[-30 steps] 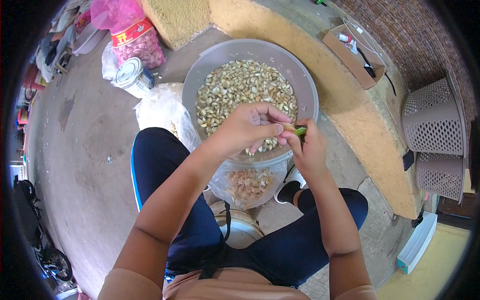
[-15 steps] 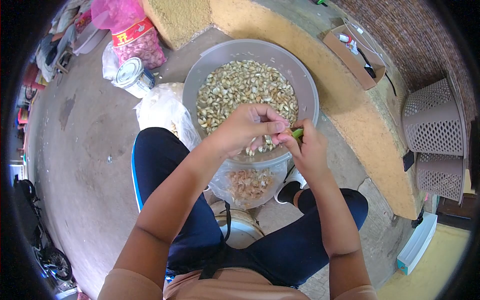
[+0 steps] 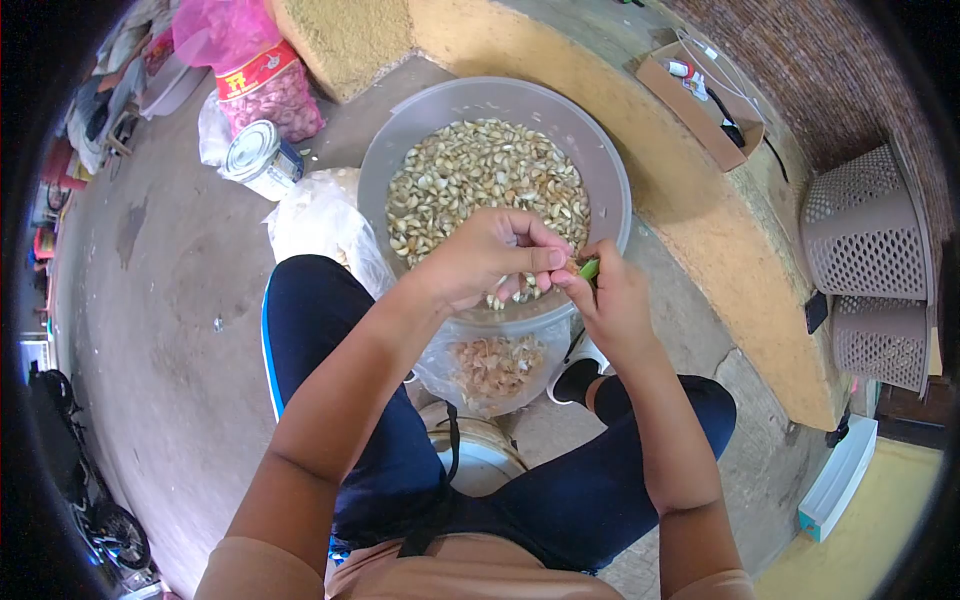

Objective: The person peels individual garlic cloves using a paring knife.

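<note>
My left hand is closed, its thumb and fingers pinching a small reddish-brown garlic clove. Against it, my right hand grips a small green-handled tool, probably a knife; its blade is hidden by the fingers. Both hands meet over the near right part of a large grey basin. Many pale peeled garlic cloves fill the basin's bottom. Just below its near rim, a clear plastic bag holds brown papery garlic skins.
A white plastic bag lies left of the basin, near a lidded tin and a pink mesh sack of garlic. A bucket stands between my legs. On the right are a yellow ledge, a cardboard box and perforated baskets.
The view has shifted slightly, so the basin sits a little further left. My hands keep nearly the same pose, still together on the clove and the green-handled tool.
</note>
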A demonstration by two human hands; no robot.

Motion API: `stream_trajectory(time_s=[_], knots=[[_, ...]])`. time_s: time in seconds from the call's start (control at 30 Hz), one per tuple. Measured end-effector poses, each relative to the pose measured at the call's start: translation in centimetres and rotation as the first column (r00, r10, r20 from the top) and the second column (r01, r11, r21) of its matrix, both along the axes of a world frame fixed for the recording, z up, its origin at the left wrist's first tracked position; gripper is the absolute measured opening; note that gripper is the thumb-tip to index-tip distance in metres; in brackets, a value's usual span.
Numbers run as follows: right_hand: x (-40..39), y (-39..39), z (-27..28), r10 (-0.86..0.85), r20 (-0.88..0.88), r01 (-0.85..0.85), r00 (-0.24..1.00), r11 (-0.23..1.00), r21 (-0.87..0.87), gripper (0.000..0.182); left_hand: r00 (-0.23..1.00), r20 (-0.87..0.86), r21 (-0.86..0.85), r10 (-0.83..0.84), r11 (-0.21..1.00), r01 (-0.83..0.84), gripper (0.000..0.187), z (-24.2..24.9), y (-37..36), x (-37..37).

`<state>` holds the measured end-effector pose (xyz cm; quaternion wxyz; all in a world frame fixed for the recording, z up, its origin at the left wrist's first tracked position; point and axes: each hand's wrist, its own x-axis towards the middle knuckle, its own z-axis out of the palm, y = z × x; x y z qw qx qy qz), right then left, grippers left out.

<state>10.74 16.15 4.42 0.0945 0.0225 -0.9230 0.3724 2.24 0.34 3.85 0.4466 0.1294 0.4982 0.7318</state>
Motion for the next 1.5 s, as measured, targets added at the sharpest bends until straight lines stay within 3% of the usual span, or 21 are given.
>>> stream_trajectory(time_s=[0.27,0.57,0.87,0.97,1.07,1.17,1.27,1.5], knots=[[0.0,0.1,-0.3,0.040,-0.034,-0.040,0.999,0.999,0.000,0.032,1.000,0.018,-0.002,-0.021,1.000,0.021,0.018,0.1,-0.1,-0.1],[-0.2,-0.8,0.2,-0.026,-0.043,0.023,0.999,0.997,-0.074,0.029,0.991,0.035,0.027,0.128,0.991,-0.129,0.013,0.1,0.7,0.7],[-0.3,-0.4,-1.2,-0.009,-0.180,0.016,0.984,0.999,0.035,0.028,0.981,0.144,0.043,0.132,0.989,-0.140,0.014,-0.6,0.8,0.9],[-0.6,-0.2,-1.5,0.000,-0.222,0.030,0.975,0.991,0.133,0.029,0.940,0.227,0.028,0.255,0.963,-0.268,0.015,-0.4,1.4,1.7],[-0.8,0.2,-1.8,0.025,-0.225,0.024,0.974,0.976,0.214,0.030,0.942,0.216,0.038,0.257,0.962,-0.271,0.015,-0.8,1.3,1.8],[-1.0,1.2,-0.5,0.047,-0.031,-0.037,0.998,0.966,0.257,0.032,0.950,0.241,0.021,0.196,0.978,-0.207,0.019,-0.6,1.2,1.4],[-1.0,1.4,0.0,0.130,0.023,-0.131,0.991,0.942,0.309,0.033,0.995,0.096,-0.036,0.032,0.999,-0.028,0.024,0.1,0.6,0.7],[-0.8,1.0,0.2,0.170,0.034,-0.173,0.985,0.940,0.293,0.033,1.000,-0.007,-0.127,0.009,0.992,-0.010,0.030,-0.5,0.3,0.0]])
